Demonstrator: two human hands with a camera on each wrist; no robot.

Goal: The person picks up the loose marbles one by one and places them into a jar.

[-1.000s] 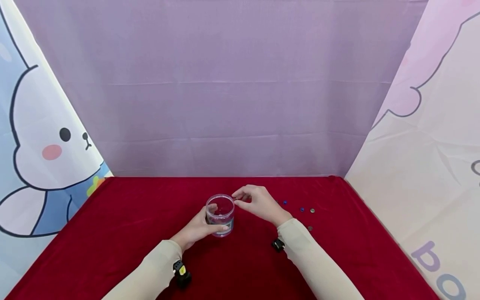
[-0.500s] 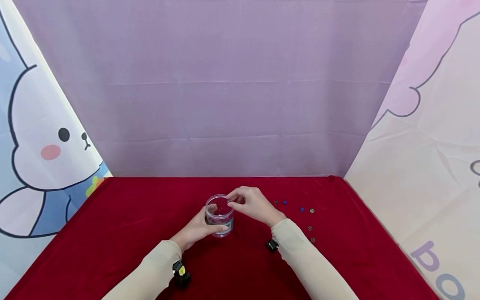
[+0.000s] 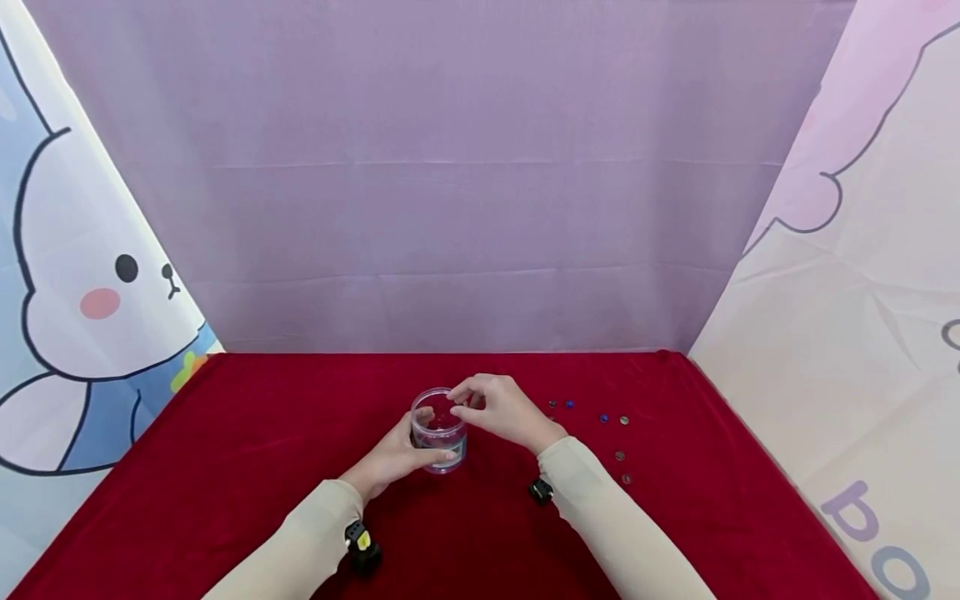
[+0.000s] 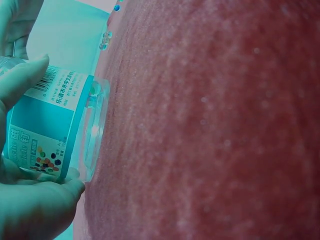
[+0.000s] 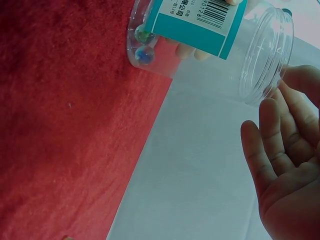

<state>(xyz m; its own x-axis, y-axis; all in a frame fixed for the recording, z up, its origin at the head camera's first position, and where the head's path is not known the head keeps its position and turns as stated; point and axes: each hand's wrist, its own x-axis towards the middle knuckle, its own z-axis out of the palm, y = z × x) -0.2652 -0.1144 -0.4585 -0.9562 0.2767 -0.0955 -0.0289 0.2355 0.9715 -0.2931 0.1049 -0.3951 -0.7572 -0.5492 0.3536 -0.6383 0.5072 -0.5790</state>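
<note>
Left hand point(image 3: 397, 455): gripped clear jar point(image 3: 441, 432), lower centre, head view. Right hand point(image 3: 508, 410): fingers bent at jar's mouth; whether pinching anything could not be told. Marbles point(image 3: 624, 421): lay lower right.

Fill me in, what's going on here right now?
A person's left hand grips a clear plastic jar with a teal label. The right hand is at its open mouth; whether its fingers pinch anything is unclear. At least two marbles are inside, at the bottom. Several loose marbles lie on the red cloth, to the right.
</note>
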